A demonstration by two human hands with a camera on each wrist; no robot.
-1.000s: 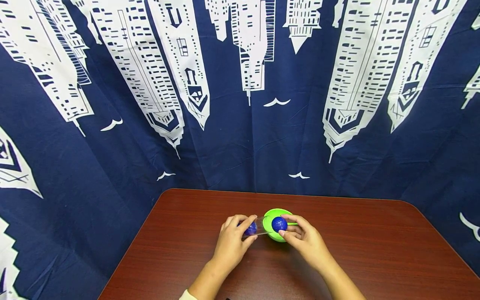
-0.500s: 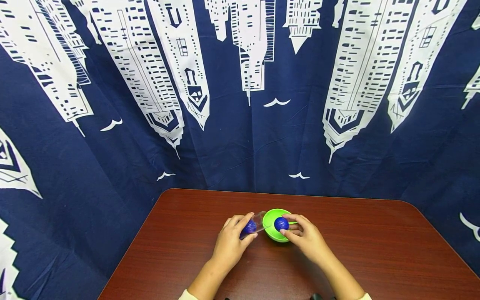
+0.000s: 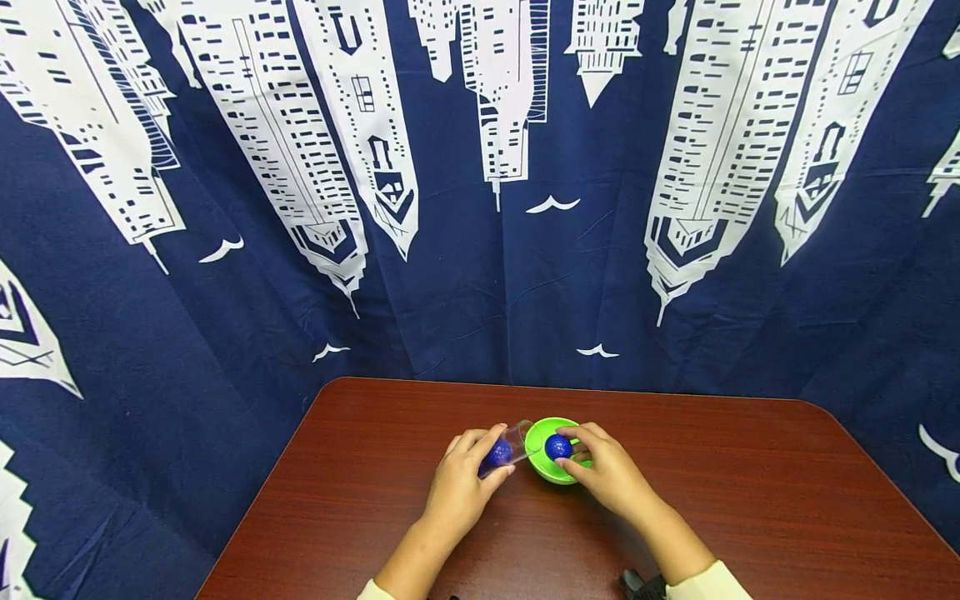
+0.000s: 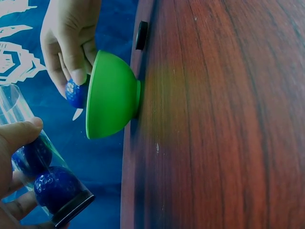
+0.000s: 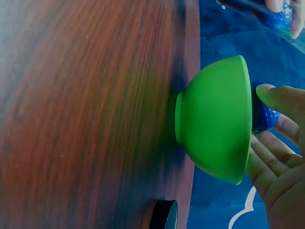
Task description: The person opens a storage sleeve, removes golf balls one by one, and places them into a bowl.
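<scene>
My left hand (image 3: 459, 487) grips a clear plastic tube (image 3: 519, 439), held tilted with its mouth beside the bowl. Two blue golf balls (image 4: 57, 188) lie inside, towards the tube's black base (image 4: 74, 210). With thumb and fingers my right hand (image 3: 617, 473) pinches another blue golf ball (image 3: 557, 447). That ball is at the rim of a bright green bowl (image 4: 112, 98), over its opening in the head view. The bowl stands upright on the table; its wall hides part of the pinched ball in the right wrist view.
The reddish-brown wooden table (image 3: 375, 467) carries a small black round cap-like piece (image 4: 141, 35) near the bowl, on the right hand's side. Behind the table hangs a navy cloth (image 3: 465, 292) printed with white buildings. A dark device (image 3: 641, 586) shows by the right sleeve.
The tube's open end has swung up and away from over the bowl, and its ball sits slightly further back. The right hand, still pinching its ball, has shifted a little and its sleeve shows.
</scene>
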